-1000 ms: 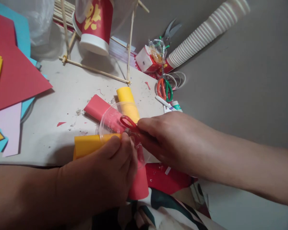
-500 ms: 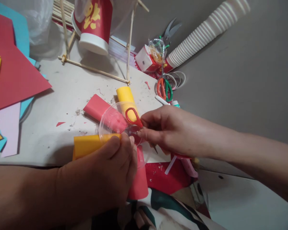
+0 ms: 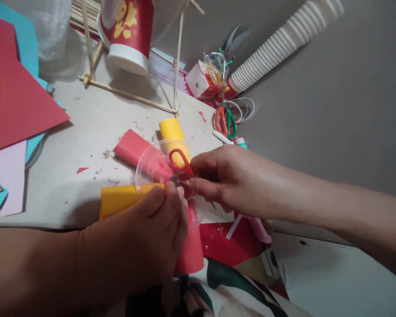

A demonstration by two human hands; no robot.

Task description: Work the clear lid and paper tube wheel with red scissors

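Note:
My left hand is closed around a clear plastic cup, holding it on its side over the table's front edge. My right hand grips small red-handled scissors at the cup's rim; the blades are hidden by my fingers. Under the cup lie rolled paper tubes: a red one, a yellow one, another yellow one by my left thumb, and a red one below my left hand.
Sheets of red, blue, yellow and pink paper lie at the left. A red printed paper cup hangs in a wooden stick frame at the back. A stack of white cups, orange-green scissors and a glue stick lie at the right.
My right hand has turned and lifted the red scissors so the handle loop now stands over the cup's rim. My left hand and the cup have stayed in place.

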